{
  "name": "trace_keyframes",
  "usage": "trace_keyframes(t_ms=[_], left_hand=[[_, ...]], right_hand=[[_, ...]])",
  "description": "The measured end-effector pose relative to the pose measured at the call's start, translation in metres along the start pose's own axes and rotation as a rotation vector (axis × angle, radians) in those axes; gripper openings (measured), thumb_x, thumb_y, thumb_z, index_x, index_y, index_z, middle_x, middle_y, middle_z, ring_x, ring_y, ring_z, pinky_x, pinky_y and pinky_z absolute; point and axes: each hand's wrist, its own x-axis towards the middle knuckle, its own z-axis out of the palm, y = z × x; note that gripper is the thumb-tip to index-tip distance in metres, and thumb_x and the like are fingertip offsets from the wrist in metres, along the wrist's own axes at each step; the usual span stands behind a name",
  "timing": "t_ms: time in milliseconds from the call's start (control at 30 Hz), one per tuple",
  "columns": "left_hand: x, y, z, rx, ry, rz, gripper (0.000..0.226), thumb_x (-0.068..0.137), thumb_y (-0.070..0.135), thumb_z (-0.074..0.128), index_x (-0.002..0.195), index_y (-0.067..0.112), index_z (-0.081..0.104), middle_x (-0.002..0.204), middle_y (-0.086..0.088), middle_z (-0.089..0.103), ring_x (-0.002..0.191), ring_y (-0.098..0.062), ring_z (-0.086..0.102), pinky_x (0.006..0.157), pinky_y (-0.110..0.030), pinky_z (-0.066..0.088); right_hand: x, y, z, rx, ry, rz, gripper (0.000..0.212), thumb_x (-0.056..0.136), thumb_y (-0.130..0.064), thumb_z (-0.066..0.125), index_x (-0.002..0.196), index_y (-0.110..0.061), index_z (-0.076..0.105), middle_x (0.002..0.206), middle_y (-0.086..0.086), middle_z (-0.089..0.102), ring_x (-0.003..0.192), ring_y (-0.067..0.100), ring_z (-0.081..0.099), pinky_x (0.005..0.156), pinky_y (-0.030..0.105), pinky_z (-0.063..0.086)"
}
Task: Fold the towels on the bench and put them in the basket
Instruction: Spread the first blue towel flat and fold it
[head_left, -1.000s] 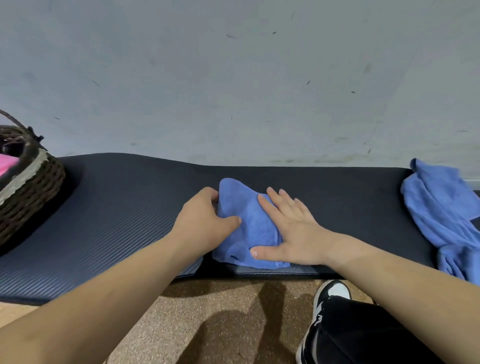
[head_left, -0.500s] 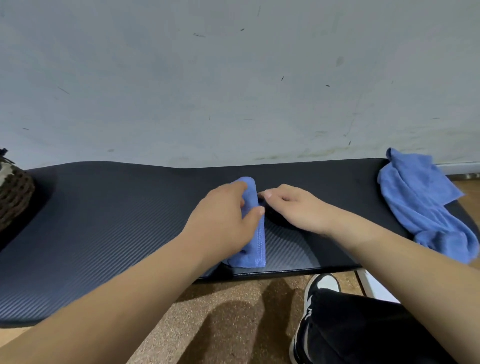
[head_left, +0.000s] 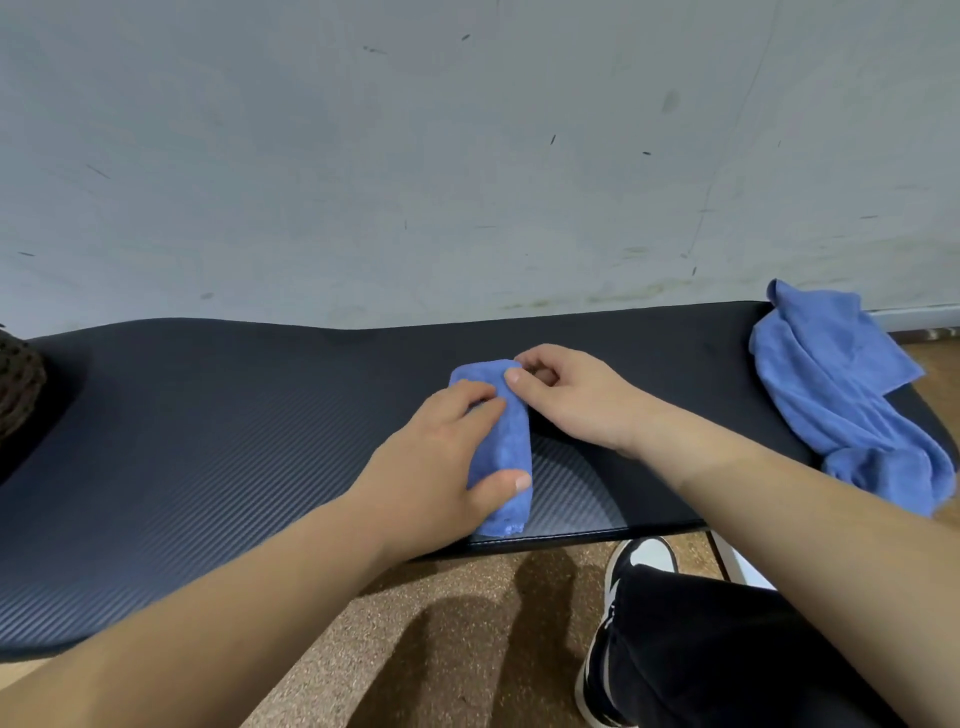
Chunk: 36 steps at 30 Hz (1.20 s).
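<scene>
Scuffed grey wall (head_left: 467, 156) is filling the upper frame. Brown speckled floor (head_left: 467, 639) is showing below. Black-and-white sneaker (head_left: 644, 558) and black trouser leg (head_left: 727, 649) are standing lower right; white object (head_left: 737, 566) beside them, possibly a support leg.

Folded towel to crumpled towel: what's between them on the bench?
Head view: only the right hand and forearm over bare bench, between folded towel and crumpled towel.

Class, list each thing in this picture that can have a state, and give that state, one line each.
folded towel: folded into a narrow strip, lying on the bench.
loose towel: unfolded, crumpled at the bench's right end, partly hanging off.
left hand: grips the folded towel.
right hand: pinches the folded towel's far end.
basket: at the left edge, mostly out of frame; contents unseen.
</scene>
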Motion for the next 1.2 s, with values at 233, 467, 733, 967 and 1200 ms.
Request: trace_keyframes(t_ms=[233,467,733,967,1200], left_hand=[[0.0,0.008,0.004,0.052,0.089,-0.183,0.096,0.077,0.068,0.072,0.155,0.026,0.035,0.153,0.011,0.035,0.138,-0.015,0.037,0.11,-0.038,0.043],[0.0,0.008,-0.01,-0.406,-0.07,-0.515,0.069,0.063,0.05,0.089,0.12,0.035,0.052,0.107,0.017,0.066,0.097,-0.006,0.066,0.086,-0.038,0.059],[-0.018,0.0,-0.067,-0.529,-0.163,-0.386,0.036,0.07,0.013,0.088,0.1,0.028,0.076,0.095,0.0,0.077,0.088,-0.02,0.074,0.073,-0.038,0.062],[-0.051,-0.004,-0.106,-0.441,-0.107,-0.39,0.026,0.073,0.026,0.088,0.095,0.026,0.075,0.092,0.003,0.078,0.087,-0.017,0.074,0.074,-0.035,0.061],[-0.119,-0.041,-0.149,-0.533,-0.21,-0.534,0.038,0.074,0.032,0.092,0.104,0.02,0.072,0.1,-0.004,0.077,0.081,-0.009,0.071,0.07,-0.023,0.058]], right_hand=[[0.006,-0.002,0.0,-0.052,-0.02,0.043,0.014,0.101,-0.032,0.057,0.102,-0.024,0.068,0.1,0.002,0.072,0.083,0.011,0.059,0.077,0.027,0.048],[-0.001,-0.004,-0.007,-0.06,-0.069,0.045,0.01,0.098,-0.026,0.059,0.102,-0.028,0.068,0.094,-0.009,0.068,0.083,0.009,0.06,0.079,0.025,0.049],[-0.03,-0.014,-0.015,0.312,-0.42,-0.075,0.064,0.081,-0.001,0.077,0.137,-0.025,0.057,0.131,-0.001,0.069,0.124,0.015,0.064,0.105,0.034,0.051],[-0.05,-0.051,0.01,0.433,-0.306,-0.007,0.053,0.071,-0.012,0.084,0.116,0.005,0.061,0.094,0.02,0.07,0.081,0.025,0.065,0.071,0.036,0.054],[-0.07,-0.114,0.053,0.473,-0.283,0.114,0.048,0.07,-0.017,0.084,0.113,-0.005,0.068,0.097,0.008,0.076,0.082,0.019,0.072,0.079,0.037,0.059]])
